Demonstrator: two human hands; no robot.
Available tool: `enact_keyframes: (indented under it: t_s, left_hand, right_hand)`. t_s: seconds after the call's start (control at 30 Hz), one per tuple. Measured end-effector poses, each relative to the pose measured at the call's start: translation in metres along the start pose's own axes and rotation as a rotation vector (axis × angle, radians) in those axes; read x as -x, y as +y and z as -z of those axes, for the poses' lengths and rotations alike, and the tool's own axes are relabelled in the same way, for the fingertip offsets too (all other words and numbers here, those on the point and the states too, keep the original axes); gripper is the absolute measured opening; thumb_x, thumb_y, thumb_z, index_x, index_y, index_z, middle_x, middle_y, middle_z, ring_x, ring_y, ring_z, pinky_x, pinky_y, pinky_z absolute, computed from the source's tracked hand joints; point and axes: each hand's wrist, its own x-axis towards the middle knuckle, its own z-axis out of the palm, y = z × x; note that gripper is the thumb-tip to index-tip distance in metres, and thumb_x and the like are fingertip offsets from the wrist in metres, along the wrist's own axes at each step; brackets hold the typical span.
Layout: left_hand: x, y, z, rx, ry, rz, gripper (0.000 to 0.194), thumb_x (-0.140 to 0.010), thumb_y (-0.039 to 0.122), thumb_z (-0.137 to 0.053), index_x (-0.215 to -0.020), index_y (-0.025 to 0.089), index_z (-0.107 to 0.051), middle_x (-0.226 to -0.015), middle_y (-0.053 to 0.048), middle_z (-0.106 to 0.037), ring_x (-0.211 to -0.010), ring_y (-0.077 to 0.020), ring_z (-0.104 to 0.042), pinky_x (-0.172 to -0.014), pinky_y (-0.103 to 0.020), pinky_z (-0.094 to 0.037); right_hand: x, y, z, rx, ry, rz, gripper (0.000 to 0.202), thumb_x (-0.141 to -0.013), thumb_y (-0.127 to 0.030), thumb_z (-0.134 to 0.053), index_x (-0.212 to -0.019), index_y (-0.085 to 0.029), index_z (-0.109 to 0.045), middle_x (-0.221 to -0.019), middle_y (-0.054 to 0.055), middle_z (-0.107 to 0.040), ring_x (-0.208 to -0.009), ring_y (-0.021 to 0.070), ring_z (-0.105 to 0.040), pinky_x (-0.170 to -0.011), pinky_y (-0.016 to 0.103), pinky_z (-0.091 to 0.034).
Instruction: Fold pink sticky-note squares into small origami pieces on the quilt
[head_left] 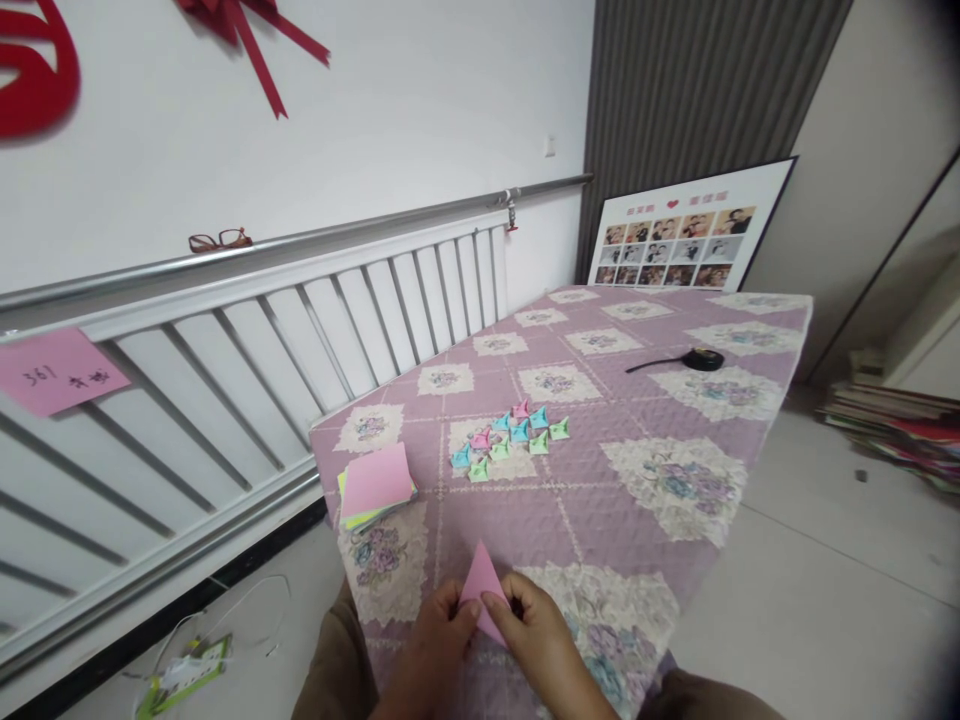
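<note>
Pink paper pinched at the near edge

I see my left hand (439,625) and right hand (529,625) both clamped on a folded pink paper (482,580) at the counter's (637,520) near edge. Paper pad (375,485) sits near the left corner, folded shapes (510,438) mid-counter.

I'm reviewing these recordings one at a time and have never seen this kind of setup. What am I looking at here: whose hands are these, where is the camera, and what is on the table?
There is no machine here. A camera worn on a person's head looks forward and down, so the two bare hands at the bottom belong to the wearer. The left hand and right hand together pinch a pink paper folded to a point. They work over a table covered with a purple floral cloth. On it lie a stack of coloured paper squares with pink on top, a cluster of small folded paper pieces in pink, blue and green, and farther off a black object with a cord. A photo board leans against the wall behind.
</note>
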Motion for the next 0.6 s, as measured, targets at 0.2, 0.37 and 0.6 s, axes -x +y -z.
enact_keyframes:
  t_s: [0.2, 0.37, 0.6]
  left_hand:
    - [-0.002, 0.016, -0.003, 0.324, -0.144, 0.141, 0.038, -0.061, 0.049, -0.075, -0.074, 0.016, -0.06, -0.058, 0.004, -0.05, -0.05, -0.0096, -0.042, -0.05, -0.023, -0.034]
    - [0.003, 0.038, -0.006, 0.551, -0.3, 0.195, 0.042, -0.062, 0.045, -0.078, -0.086, 0.014, -0.064, -0.067, -0.002, -0.061, -0.057, -0.0109, -0.052, -0.052, -0.022, -0.034]
    - [-0.007, 0.028, -0.004, 0.63, -0.383, 0.27, 0.043, -0.059, 0.04, -0.083, -0.085, 0.013, -0.063, -0.066, -0.002, -0.062, -0.055, -0.0114, -0.056, -0.051, -0.021, -0.038]
  right_hand:
    - [0.003, -0.011, 0.009, -0.461, -0.244, -0.133, 0.041, -0.074, -0.06, -0.061, -0.072, -0.02, -0.051, -0.063, -0.004, -0.053, -0.057, 0.0126, -0.051, -0.057, 0.025, -0.04]
    - [0.005, -0.013, 0.018, -0.844, -0.315, -0.228, 0.036, -0.078, -0.055, -0.063, -0.08, -0.02, -0.052, -0.065, -0.005, -0.053, -0.058, 0.0125, -0.056, -0.059, 0.028, -0.046]
    - [0.005, -0.008, 0.019, -0.926, -0.362, -0.222, 0.033, -0.074, -0.044, -0.073, -0.087, -0.019, -0.055, -0.072, 0.0, -0.064, -0.062, 0.0143, -0.062, -0.061, 0.03, -0.05]
